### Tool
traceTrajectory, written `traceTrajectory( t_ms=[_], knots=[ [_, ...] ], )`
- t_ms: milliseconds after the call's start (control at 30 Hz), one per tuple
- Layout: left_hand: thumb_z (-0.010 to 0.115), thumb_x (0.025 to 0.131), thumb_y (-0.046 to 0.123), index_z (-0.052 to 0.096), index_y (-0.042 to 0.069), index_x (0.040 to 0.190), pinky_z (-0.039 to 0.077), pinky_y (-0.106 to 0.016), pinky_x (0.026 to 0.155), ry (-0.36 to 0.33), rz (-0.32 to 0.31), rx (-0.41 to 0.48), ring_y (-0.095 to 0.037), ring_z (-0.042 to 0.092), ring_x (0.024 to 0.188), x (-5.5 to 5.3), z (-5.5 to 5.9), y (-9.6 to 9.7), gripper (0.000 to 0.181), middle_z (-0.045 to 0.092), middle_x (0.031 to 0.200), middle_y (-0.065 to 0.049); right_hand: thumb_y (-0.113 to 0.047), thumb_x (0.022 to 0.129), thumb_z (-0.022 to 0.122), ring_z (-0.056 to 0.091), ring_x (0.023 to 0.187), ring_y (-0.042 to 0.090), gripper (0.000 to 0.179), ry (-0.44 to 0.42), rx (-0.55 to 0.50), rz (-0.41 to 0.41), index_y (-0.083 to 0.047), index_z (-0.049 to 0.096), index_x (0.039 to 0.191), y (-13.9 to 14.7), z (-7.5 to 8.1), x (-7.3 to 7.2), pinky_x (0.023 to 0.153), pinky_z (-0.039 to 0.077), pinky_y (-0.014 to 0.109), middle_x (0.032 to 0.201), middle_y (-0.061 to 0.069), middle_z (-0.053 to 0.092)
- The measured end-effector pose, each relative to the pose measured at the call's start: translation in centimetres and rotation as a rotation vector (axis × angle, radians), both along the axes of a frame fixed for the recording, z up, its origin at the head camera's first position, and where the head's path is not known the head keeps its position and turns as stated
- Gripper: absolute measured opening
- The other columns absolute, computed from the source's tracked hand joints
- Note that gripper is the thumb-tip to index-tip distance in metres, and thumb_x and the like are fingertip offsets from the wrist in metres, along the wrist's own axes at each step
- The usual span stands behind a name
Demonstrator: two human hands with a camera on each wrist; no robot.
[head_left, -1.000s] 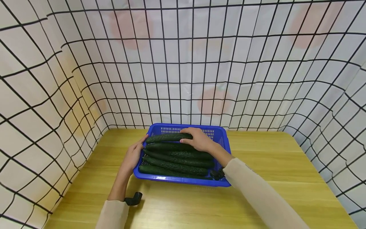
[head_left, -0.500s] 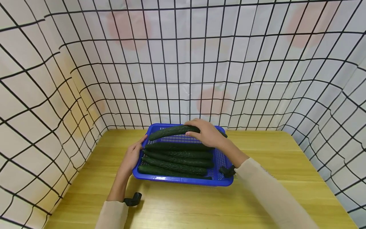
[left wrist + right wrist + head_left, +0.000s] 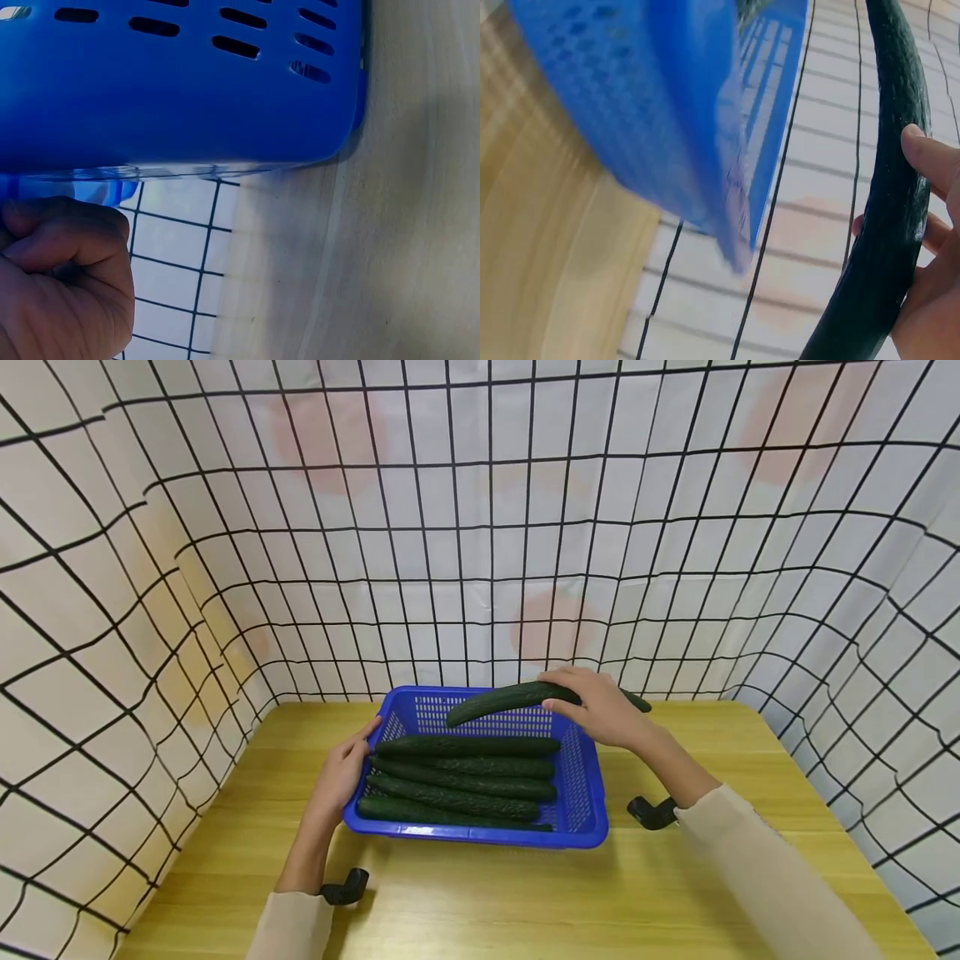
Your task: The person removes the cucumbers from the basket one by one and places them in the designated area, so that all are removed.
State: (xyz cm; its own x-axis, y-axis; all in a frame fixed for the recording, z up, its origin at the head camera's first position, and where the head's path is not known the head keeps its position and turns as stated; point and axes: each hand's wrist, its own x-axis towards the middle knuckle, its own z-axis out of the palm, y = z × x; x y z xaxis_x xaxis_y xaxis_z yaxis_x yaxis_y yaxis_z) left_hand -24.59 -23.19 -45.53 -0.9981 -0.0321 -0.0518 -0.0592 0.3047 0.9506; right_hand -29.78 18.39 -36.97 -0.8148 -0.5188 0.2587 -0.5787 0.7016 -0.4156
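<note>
A blue plastic basket [image 3: 592, 839] stands on the table with several dark green cucumbers [image 3: 465, 789] lying side by side in it. My left hand [image 3: 337, 781] grips the basket's left rim; in the left wrist view its fingers [image 3: 75, 232] are curled at the basket's edge. Above the basket's back right corner, my right hand [image 3: 603, 710] holds one long, slightly curved cucumber [image 3: 502, 699] around its middle. The right wrist view shows that cucumber [image 3: 892, 202] between thumb and fingers, apart from the basket wall [image 3: 630, 112]. Part of the cucumber is hidden behind the hand.
The wooden table [image 3: 480, 902] extends on both sides of the basket. White sheeting with a black grid pattern [image 3: 480, 552] encloses the back and both sides. Black wrist-worn devices [image 3: 347, 887] show at both wrists.
My right hand has lifted the rearmost cucumber out of the row and moved it up and to the right. My left hand has stayed at the basket's left rim.
</note>
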Motion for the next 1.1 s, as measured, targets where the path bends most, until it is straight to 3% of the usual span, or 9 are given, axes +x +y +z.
traceTrajectory(
  t_ms=[67,267,467,567,633,800,900,1000,1100],
  knots=[
    [0.035,0.108,0.022,0.045,0.033,0.156,0.024,-0.054,0.123,-0.002,0.009,-0.003,-0.031,0.027,0.156,-0.2,-0.1,-0.1,0.050,0.032,0.168,0.001,-0.034,0.106,0.058,0.046,0.142,0.041,0.049,-0.007,-0.010,-0.019,-0.014,0.054,0.150,1.3,-0.1,0.1,0.114,0.029,0.070,0.151,0.014,0.054],
    [0.038,0.106,0.019,0.049,0.029,0.154,0.020,-0.053,0.126,0.025,0.030,-0.018,-0.029,0.028,0.156,0.0,0.5,0.2,0.050,0.037,0.165,-0.001,-0.033,0.106,0.057,0.045,0.141,0.043,0.049,-0.009,-0.019,-0.055,-0.012,0.053,0.150,5.1,-0.5,0.4,0.114,0.030,0.068,0.150,0.017,0.054],
    [0.037,0.107,0.021,0.050,0.031,0.154,0.029,-0.052,0.120,0.053,0.045,-0.056,-0.031,0.035,0.152,0.2,0.2,0.0,0.049,0.038,0.165,-0.004,-0.034,0.107,0.056,0.042,0.141,0.046,0.051,-0.025,-0.026,-0.107,-0.011,0.050,0.152,8.8,-1.1,0.8,0.111,0.030,0.070,0.150,0.019,0.052],
    [0.036,0.107,0.021,0.049,0.032,0.154,0.037,-0.044,0.105,0.052,0.048,-0.069,-0.030,0.044,0.142,0.4,0.1,0.0,0.049,0.038,0.165,-0.004,-0.035,0.107,0.056,0.040,0.142,0.048,0.053,-0.039,-0.029,-0.139,-0.009,0.048,0.153,10.5,-1.3,1.2,0.110,0.030,0.071,0.153,0.021,0.049],
    [0.036,0.107,0.022,0.050,0.032,0.153,0.040,-0.039,0.092,0.051,0.051,-0.073,-0.033,0.051,0.126,0.5,0.0,0.0,0.049,0.038,0.165,-0.004,-0.035,0.107,0.056,0.040,0.141,0.049,0.054,-0.036,-0.023,-0.153,-0.007,0.048,0.152,11.7,-1.5,1.4,0.108,0.036,0.069,0.153,0.023,0.048],
    [0.037,0.108,0.022,0.050,0.032,0.153,0.039,-0.033,0.070,0.064,0.059,-0.095,-0.034,0.053,0.105,0.5,0.0,-0.1,0.048,0.040,0.164,-0.006,-0.033,0.107,0.056,0.040,0.139,0.053,0.054,-0.030,0.001,-0.186,-0.003,0.048,0.151,14.5,-2.1,1.9,0.105,0.035,0.070,0.153,0.027,0.046],
    [0.038,0.108,0.022,0.051,0.031,0.153,0.039,-0.031,0.071,0.072,0.057,-0.111,-0.029,0.054,0.105,0.4,0.0,-0.1,0.048,0.043,0.162,-0.009,-0.033,0.107,0.056,0.038,0.139,0.055,0.055,-0.048,0.004,-0.218,-0.001,0.046,0.151,16.3,-2.8,2.0,0.106,0.032,0.071,0.153,0.029,0.044],
    [0.040,0.107,0.022,0.051,0.032,0.153,0.042,-0.031,0.069,0.063,0.047,-0.109,-0.029,0.054,0.090,0.4,0.0,-0.2,0.048,0.045,0.160,-0.011,-0.033,0.107,0.057,0.036,0.139,0.057,0.056,-0.067,0.005,-0.248,-0.001,0.047,0.151,18.1,-3.8,1.9,0.105,0.031,0.073,0.153,0.031,0.043],
    [0.040,0.108,0.021,0.049,0.032,0.154,0.046,-0.034,0.078,0.051,0.015,-0.112,-0.029,0.058,0.099,0.4,-0.1,-0.5,0.048,0.042,0.162,-0.012,-0.031,0.106,0.058,0.035,0.137,0.059,0.055,-0.085,0.007,-0.251,0.001,0.047,0.149,19.6,-4.8,1.8,0.104,0.031,0.073,0.152,0.033,0.043]
  ],
)
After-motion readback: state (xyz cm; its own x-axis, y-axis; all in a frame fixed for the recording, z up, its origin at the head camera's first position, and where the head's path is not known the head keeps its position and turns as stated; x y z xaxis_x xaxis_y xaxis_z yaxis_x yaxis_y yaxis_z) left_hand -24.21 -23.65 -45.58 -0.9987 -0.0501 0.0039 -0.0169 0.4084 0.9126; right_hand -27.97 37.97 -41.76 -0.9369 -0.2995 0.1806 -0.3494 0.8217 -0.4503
